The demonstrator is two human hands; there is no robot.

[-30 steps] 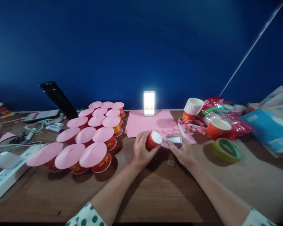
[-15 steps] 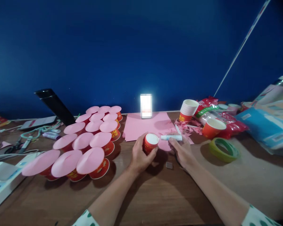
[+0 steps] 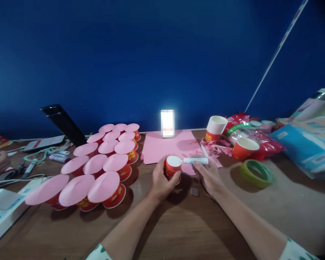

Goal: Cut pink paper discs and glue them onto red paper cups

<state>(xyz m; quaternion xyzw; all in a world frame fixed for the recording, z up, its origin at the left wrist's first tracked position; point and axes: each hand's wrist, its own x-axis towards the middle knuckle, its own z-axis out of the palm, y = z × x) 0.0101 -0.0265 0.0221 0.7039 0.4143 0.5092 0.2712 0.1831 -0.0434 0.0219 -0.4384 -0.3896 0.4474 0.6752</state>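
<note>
My left hand [image 3: 162, 184] is wrapped round a red paper cup [image 3: 173, 169], its white base facing up. In my right hand [image 3: 210, 176] a glue stick [image 3: 196, 160] lies level, its end close to the right edge of the cup's base. Whether the two touch, I cannot tell. Beneath the glue stick is a pink paper disc [image 3: 189, 169], partly covered. To the left stand several red cups, each topped with a pink paper cone [image 3: 104, 186]. Behind my hands lie pink sheets [image 3: 168, 146].
A small grey square [image 3: 194, 191] lies between my forearms. At right are stacked cups [image 3: 216, 126], a single cup [image 3: 245, 147], green tape [image 3: 257, 173] and blue packaging [image 3: 300, 148]. A lit screen [image 3: 168, 123] stands behind; a power strip [image 3: 16, 202] and another person's hand [image 3: 0, 165] are left.
My hands hold the cup and glue stick almost as before, with the glue stick slightly further left. At the far left, the other person's hand has come further into view with a pale object.
</note>
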